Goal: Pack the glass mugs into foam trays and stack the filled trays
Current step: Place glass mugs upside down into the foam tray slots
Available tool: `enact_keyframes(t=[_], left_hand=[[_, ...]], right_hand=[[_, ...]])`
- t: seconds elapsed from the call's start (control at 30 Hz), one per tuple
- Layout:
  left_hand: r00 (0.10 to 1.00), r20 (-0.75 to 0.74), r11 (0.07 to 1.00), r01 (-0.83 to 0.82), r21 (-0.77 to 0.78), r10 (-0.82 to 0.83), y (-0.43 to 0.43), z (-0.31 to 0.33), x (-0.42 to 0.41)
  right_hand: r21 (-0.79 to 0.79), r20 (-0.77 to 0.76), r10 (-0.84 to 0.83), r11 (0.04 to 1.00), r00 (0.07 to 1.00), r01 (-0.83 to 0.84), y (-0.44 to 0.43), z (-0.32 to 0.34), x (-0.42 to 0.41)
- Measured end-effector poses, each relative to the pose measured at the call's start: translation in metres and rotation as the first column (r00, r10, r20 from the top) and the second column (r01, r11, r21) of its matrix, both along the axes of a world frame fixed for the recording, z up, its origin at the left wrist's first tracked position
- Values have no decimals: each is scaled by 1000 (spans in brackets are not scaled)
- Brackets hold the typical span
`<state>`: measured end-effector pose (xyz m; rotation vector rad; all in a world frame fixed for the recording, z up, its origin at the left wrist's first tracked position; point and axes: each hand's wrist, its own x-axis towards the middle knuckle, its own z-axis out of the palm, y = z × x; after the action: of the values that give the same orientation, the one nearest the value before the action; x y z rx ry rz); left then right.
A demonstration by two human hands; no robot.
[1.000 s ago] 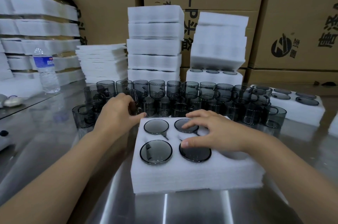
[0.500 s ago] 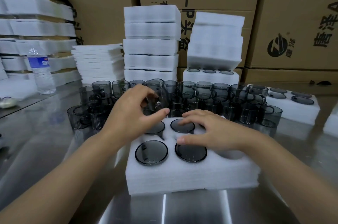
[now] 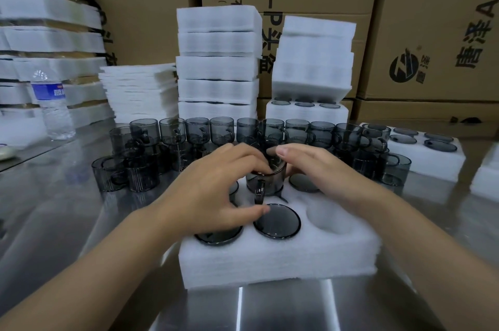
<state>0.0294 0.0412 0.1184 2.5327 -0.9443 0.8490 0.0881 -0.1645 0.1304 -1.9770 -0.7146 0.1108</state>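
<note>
Left of the foam tray (image 3: 270,263), a few loose mugs (image 3: 127,174) stand on the tabletop (image 3: 81,222), and more run in rows just behind the tray. My left hand (image 3: 216,190) is over the tray's left half, its fingers (image 3: 243,152) curled onto the top edge of the mug (image 3: 266,179) and the thumb stretched toward the near row. The mug is above the middle of the tray's far row with its handle toward me. I cannot tell whether it touches the foam. My right hand (image 3: 318,168) cups the mug's far side, fingers bent around the glass.

The near-right empty pocket (image 3: 330,218) looks like the open slot. Getting there means carrying glass over the seated mug (image 3: 276,220) in the near middle, and dipping too low could knock glass on glass. If the handle misses the pocket's slot, the mug may wedge crooked or tear the foam. My right wrist is near the mugs behind the tray, so a careless swing could topple them.
</note>
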Motion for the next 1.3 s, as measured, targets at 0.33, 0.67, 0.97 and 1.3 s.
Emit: enact_keyframes(t=[0.33, 0.67, 0.97, 1.3], left_hand=[[986, -140, 977, -118, -175, 94, 1, -5, 4], [948, -129, 857, -317, -406, 290, 0, -11, 9], [927, -110, 778, -362, -514, 359, -1, -12, 9], [924, -43, 793, -349, -500, 380, -2, -11, 7]], right_hand=[[89, -36, 32, 996, 999, -29, 0, 1, 0], [137, 4, 26, 990, 1000, -26, -1, -1, 2], [98, 10, 138, 985, 990, -139, -1, -5, 4], [92, 12, 152, 984, 988, -152, 1, -9, 11]])
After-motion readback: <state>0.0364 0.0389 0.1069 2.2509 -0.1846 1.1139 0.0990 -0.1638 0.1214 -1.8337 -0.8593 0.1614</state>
